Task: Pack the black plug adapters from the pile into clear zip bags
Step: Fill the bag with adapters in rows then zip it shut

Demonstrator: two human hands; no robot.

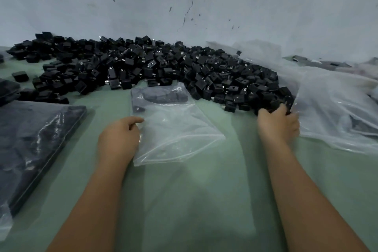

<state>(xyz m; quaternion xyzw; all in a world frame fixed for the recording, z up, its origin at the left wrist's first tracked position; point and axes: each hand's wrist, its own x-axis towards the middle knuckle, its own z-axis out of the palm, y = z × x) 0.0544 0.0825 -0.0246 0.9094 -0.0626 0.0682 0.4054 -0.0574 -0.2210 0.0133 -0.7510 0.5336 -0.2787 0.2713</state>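
The right hand (279, 122), at centre right of the frame, has its fingers curled down into the near right edge of the pile (155, 67) of black plug adapters and appears to close on a few of them; the fingertips are buried among the adapters, so the exact count held cannot be told. The left hand (119, 139), at centre left, pinches the left edge of the clear zip bag (173, 127) between thumb and fingers. The bag lies flat on the green table (194, 200) between the two hands, its long axis running from lower centre up toward the pile. Several adapters already sit in its far end. From the right hand, the bag lies to the left and slightly nearer the person. Which end carries the opening cannot be told for certain; judged from the left hand's hold, it is the near end. The coming transfer therefore likely runs leftward across bare table, with nothing standing in the path. A large loose plastic sheet (337, 108) touches the right hand on its right side and could snag on withdrawal. Filled bags (34, 139) lie at left, well apart from the path.
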